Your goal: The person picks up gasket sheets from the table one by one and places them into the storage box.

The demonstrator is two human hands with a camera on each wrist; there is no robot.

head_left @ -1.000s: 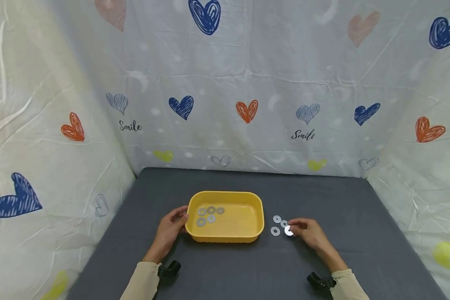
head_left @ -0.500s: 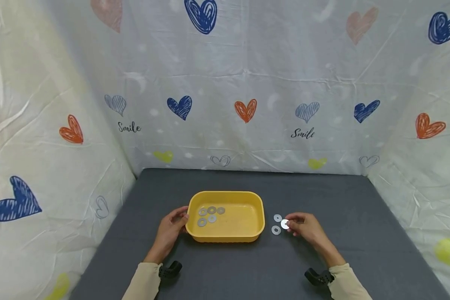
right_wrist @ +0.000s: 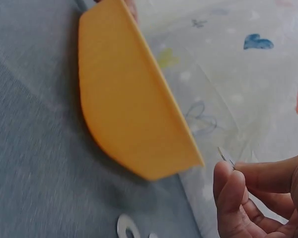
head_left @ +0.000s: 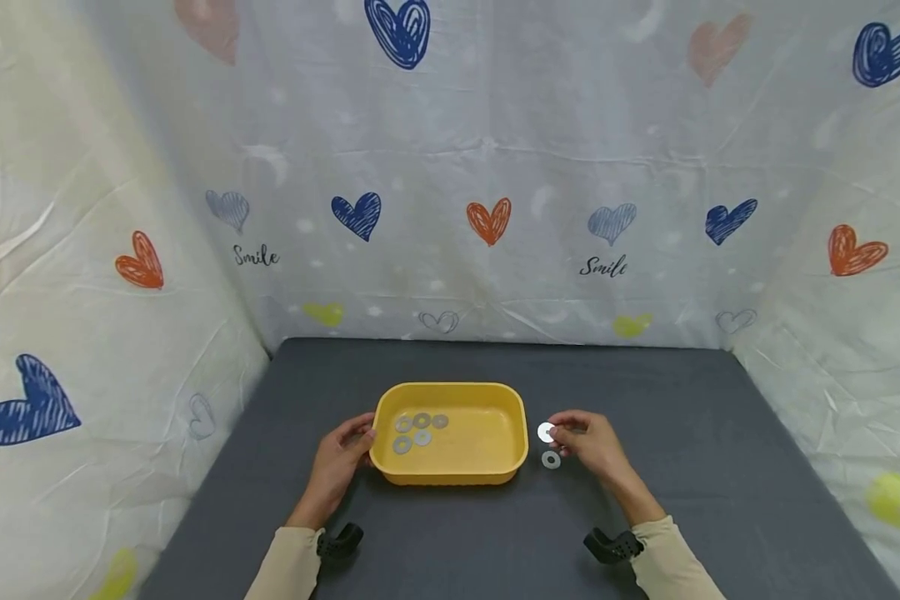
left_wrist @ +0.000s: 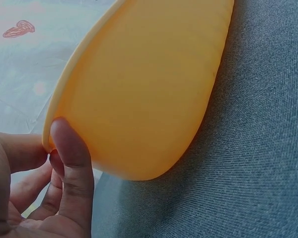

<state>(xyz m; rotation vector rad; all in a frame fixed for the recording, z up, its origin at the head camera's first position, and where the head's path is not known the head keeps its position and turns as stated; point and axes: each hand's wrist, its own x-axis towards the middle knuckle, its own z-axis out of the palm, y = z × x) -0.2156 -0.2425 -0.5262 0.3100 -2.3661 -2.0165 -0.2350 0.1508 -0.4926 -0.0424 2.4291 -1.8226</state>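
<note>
At the far left: a creased pale cloth wall (head_left: pixel 97 333) carries printed hearts, among them one blue heart (head_left: pixel 30 402).
Left sleeve (head_left: pixel 285 567): it is beige, with a black band (head_left: pixel 340 542) just beside it at the wrist.
Left hand (head_left: pixel 341 450): it grips the left end of the yellow tray (head_left: pixel 487 442); in the left wrist view, the thumb lies against the outer wall and the index finger meets the rim.
Grey rings (head_left: pixel 408 447): five of them lie flat in the tray, all in its left half, three in a farther row and two nearer (these two are not quite level with each other).
Yellow tray: it stands on the dark grey table (head_left: pixel 435 542), between the two hands.
Back cloth (head_left: pixel 420 133): behind the table it shows more hearts, and two times the word "Smile".
Held ring (head_left: pixel 542 432): it is bright, just outside the right end of the tray; the right wrist view shows only a thin edge.
Loose ring (head_left: pixel 545 461): it lies on the table, a little nearer than the held one.
Right hand (head_left: pixel 588 442): it pinches the held ring between thumb and fingertips; I cannot tell whether more rings are behind it.
Right sleeve (head_left: pixel 675 558): it is also beige, with a second black band (head_left: pixel 613 546).
</note>
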